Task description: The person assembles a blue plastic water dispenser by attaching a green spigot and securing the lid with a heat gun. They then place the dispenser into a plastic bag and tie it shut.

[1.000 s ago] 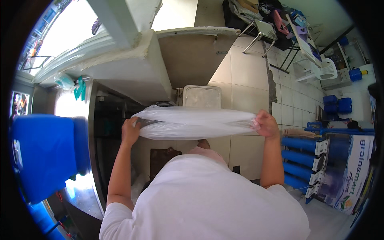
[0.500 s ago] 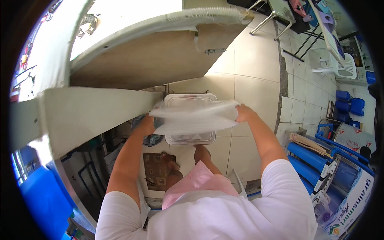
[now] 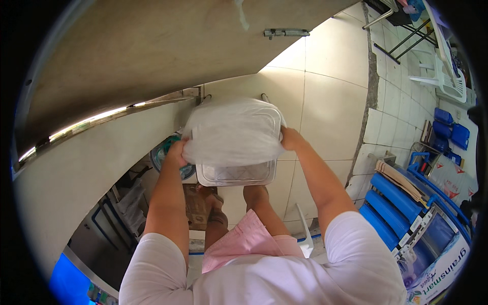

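A thin, whitish see-through plastic bag (image 3: 231,134) is stretched between my two hands. My left hand (image 3: 178,152) is closed on its left edge, and my right hand (image 3: 291,138) grips the right edge. The bag lies over the far and middle part of a clear rectangular plastic bin (image 3: 236,182) in front of my legs. Only the bin's near end and rim show uncovered; the far rim shows faintly through the plastic. I cannot tell whether the bag rests on the bin or hangs just above it.
A wooden panel with a metal bolt (image 3: 286,32) leans in from the far left. Left of the bin stands a round basin (image 3: 165,155). Flattened cardboard (image 3: 195,208) lies near my foot. Blue water containers (image 3: 391,195) are stacked at right, with a white plastic chair (image 3: 450,84) farther back.
The bag has been drawn down and spread wider front to back over the bin, with the right hand moving inward. The view has shifted, and the wooden panel now fills more of the upper left.
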A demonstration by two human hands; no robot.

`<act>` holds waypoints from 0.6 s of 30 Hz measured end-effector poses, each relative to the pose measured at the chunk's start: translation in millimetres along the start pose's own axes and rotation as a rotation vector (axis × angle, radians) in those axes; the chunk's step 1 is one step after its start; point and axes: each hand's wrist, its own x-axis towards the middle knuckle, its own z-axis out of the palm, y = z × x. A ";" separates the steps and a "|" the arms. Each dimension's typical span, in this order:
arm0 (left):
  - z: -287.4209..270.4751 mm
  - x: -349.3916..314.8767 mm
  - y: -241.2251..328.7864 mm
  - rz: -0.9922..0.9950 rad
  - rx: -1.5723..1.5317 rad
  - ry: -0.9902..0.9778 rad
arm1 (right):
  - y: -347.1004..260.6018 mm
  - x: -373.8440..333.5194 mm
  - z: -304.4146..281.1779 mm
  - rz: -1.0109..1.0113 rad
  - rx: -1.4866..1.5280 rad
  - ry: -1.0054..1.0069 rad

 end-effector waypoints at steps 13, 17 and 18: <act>20.3 46.5 40.2 -0.017 0.296 0.111 | 4.2 2.0 -16.6 0.110 0.034 -0.222; -14.5 34.4 -12.1 0.078 0.280 -0.094 | 1.5 -46.3 30.1 0.127 0.152 -0.074; -23.1 23.1 -25.6 0.164 0.271 -0.117 | -5.0 -67.6 39.8 0.164 0.176 0.040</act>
